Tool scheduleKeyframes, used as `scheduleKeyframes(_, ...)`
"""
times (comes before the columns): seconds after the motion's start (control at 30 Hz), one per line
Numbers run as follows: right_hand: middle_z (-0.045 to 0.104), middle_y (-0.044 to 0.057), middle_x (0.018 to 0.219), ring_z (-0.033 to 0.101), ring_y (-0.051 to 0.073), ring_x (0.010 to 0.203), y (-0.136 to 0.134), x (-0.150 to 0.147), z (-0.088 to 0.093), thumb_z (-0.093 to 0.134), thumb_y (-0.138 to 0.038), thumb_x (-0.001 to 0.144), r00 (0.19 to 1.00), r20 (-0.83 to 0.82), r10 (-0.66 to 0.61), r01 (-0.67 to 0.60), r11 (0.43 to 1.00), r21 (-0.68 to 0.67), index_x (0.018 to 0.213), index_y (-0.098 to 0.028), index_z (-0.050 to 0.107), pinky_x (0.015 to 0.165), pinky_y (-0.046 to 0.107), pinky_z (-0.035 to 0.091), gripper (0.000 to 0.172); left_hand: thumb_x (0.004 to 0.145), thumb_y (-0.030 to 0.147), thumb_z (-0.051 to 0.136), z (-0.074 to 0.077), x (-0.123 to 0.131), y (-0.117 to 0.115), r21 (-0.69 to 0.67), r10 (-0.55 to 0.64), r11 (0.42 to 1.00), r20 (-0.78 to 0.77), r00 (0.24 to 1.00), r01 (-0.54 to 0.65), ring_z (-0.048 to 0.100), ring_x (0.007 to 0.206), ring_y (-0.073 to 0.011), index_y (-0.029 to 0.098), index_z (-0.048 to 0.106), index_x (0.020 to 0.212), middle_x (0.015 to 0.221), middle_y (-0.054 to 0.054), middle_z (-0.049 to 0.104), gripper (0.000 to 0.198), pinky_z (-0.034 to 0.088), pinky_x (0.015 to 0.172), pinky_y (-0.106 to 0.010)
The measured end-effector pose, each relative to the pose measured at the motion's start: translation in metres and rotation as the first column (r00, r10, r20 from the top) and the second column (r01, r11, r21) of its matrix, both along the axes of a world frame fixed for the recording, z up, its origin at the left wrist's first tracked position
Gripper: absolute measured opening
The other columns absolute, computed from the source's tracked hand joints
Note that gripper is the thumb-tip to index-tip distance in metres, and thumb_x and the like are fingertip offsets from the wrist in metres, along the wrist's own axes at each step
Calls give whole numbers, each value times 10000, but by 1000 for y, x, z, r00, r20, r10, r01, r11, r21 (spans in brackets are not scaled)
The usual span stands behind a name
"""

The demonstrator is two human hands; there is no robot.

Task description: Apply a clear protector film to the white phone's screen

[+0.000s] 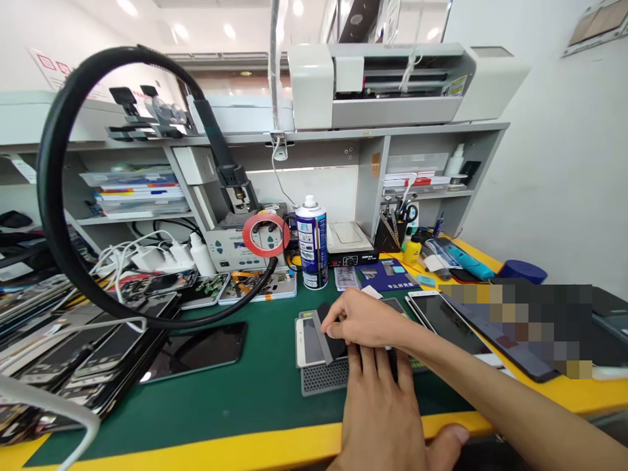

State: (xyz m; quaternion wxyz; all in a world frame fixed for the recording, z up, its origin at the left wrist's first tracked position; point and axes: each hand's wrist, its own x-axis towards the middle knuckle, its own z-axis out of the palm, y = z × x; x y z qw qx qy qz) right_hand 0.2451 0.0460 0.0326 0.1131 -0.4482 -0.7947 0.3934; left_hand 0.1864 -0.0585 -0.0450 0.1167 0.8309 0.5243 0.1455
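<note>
A white-framed phone [302, 341] lies on a grey perforated mat [324, 379] in the middle of the green work surface. My right hand [360, 317] reaches in from the right, its fingers pinched on a dark grey flat piece [330, 345] with a straight lighter edge that rests tilted across the phone. Below it, my left hand [383, 399] lies palm down, fingers stretched forward over the mat; their tips are partly hidden under my right hand and wrist. The thumb sticks out to the right over the yellow table edge.
A blue spray can [312, 245] stands behind the mat. A dark phone [196, 350] lies left of it, beside stacked phone parts [93, 353]. More phones [449, 320] lie at the right. A black hose [49, 196] arches over the left side, near a red tape roll [246, 234].
</note>
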Motion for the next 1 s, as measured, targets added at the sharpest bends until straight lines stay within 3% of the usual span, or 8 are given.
scheduleKeyframes(0.7,696,15,596,661,163,592,-7,-24,-6,626,-180,695,1000,-6,-17,18,1000,6,871,-172,838,483,200,426,276,923,773,267,-3,1,-2,117,-6,993,-7,1000,6,223,1483,-543,-11,332,1560,1594,-326,311,1013,220,1179,-739)
scheduleKeyframes(1.0,692,16,597,667,166,578,-5,-28,-20,607,-205,725,999,-43,-22,22,1000,6,899,-172,836,488,206,442,290,946,735,272,-14,5,-1,206,16,979,-20,1000,-11,341,1440,-532,-1,393,1534,1536,-336,411,950,305,1129,-725)
